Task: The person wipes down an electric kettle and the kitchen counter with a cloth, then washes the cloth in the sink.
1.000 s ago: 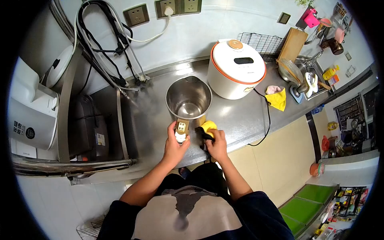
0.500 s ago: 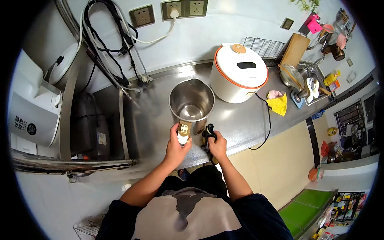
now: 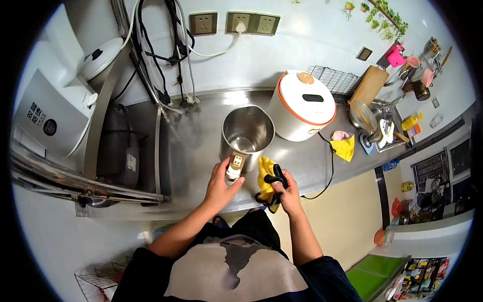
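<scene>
A deep stainless steel container (image 3: 247,129) stands on the metal counter (image 3: 198,136), its open mouth facing up. My left hand (image 3: 221,187) is wrapped round the container's brown and white handle (image 3: 236,163), which points towards me. To the right of the handle, my right hand (image 3: 288,191) grips a yellow cloth with black edging (image 3: 265,177), bunched up and hanging near the counter's front edge. The cloth is apart from the container. Just behind and to the right of the container stands a white cooker (image 3: 305,103) with an orange rim and closed lid.
A yellow and pink cloth (image 3: 342,146) lies right of the cooker, beside a black cord (image 3: 331,173). Further right are a strainer (image 3: 363,113), a cutting board (image 3: 370,84) and the sink (image 3: 395,138). Cables (image 3: 163,55) hang at the back left.
The yellow and black cloth in my right hand has turned and opened out, and that hand has shifted slightly right. My left hand stays on the handle. The camera view has tilted.
</scene>
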The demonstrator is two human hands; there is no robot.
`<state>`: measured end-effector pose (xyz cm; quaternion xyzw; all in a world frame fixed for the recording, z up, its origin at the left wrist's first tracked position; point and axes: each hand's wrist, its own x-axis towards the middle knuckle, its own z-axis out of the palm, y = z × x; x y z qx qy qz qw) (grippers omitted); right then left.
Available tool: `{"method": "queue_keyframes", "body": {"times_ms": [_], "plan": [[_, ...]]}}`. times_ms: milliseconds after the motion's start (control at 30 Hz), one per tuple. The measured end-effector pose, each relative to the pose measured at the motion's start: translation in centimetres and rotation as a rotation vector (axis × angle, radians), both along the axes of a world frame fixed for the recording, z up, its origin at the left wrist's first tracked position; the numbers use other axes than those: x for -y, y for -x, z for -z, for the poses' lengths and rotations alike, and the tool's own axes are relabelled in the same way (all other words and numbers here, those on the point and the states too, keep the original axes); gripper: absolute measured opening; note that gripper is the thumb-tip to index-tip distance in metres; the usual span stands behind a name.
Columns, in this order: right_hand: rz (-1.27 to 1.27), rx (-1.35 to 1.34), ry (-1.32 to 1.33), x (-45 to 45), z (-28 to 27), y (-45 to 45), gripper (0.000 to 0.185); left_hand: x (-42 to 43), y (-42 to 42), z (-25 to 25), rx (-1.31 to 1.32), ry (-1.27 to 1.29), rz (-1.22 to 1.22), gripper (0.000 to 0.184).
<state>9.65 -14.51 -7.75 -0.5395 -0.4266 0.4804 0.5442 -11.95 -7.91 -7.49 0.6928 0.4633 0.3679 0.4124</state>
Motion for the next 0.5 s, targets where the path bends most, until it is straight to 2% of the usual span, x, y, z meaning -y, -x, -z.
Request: {"method": "queue_keyframes", "body": {"times_ms": [33,167,267,367,500], "plan": [[-0.008,0.004,-0.005,-0.2,-0.4,0.0,0.021,0.0,-0.1,0.1,-0.009,-0.039,-0.017,0.067],[-0.107,-0.318,-0.046,-1.3,-2.1,-0.1,0.036,0.4,0.1,-0.7,-0.031,-0.178,-0.101,0.064],[-0.198,-0.521,-0.016,-2.7,-2.7,-1.3,0.045,0.5,0.4,-1.1,0.006,-0.171,-0.136,0.061],[-0.184,-0.628,-0.003,-4.0,-4.4,-1.6,0.057,0.8,0.2,-1.4,0.038,-0.177,-0.182,0.055],[-0.263,-0.693,0.066,-5.2,-4.2,-3.1,0.064,1.4,-1.2,-3.1,0.093,-0.162,-0.216,0.053]]}}
